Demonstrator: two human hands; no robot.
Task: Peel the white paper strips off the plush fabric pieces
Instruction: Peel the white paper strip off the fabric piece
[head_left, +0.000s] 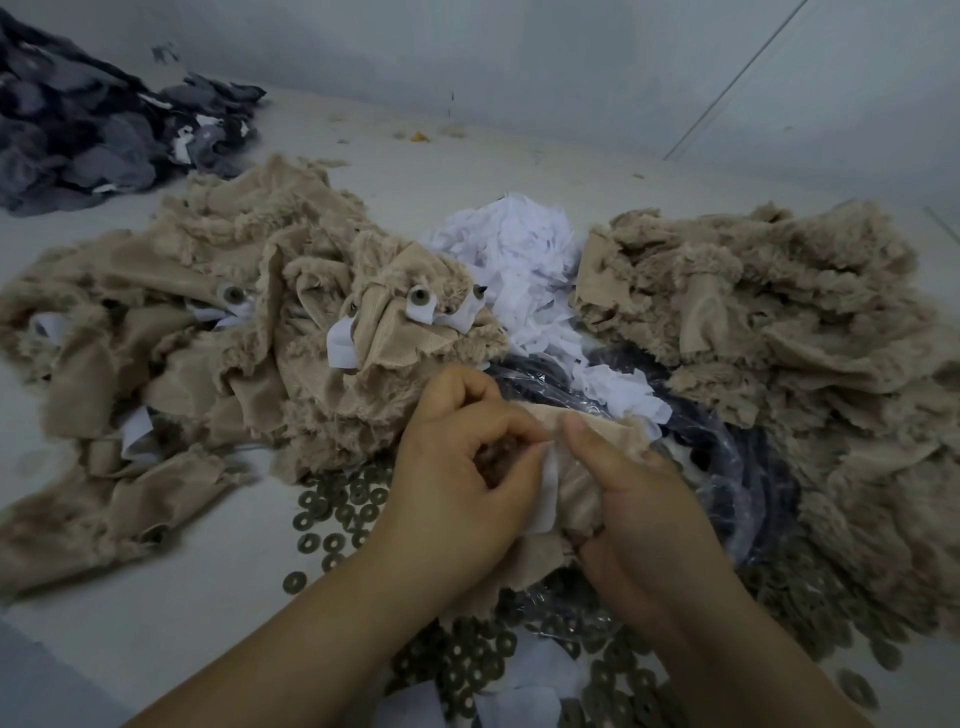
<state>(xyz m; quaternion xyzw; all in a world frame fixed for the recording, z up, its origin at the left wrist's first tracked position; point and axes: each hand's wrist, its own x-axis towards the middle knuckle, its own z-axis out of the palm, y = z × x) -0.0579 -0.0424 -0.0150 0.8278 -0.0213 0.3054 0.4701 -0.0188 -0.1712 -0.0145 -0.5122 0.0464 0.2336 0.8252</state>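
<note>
Head view, lower centre: your left hand (457, 483) and right hand (639, 499) hold one plush piece (576, 488); fingers (524, 457) of both pinch the white paper strip (548, 493) between them. Beyond lie peeled strips (519, 260), upper centre.

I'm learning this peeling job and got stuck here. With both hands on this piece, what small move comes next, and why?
Probably pull the left hand away to the left, peeling the white paper strip off. It pinches the strip's edge while the right hand grips the plush fabric piece, and the strip still lies against the fabric.
</note>
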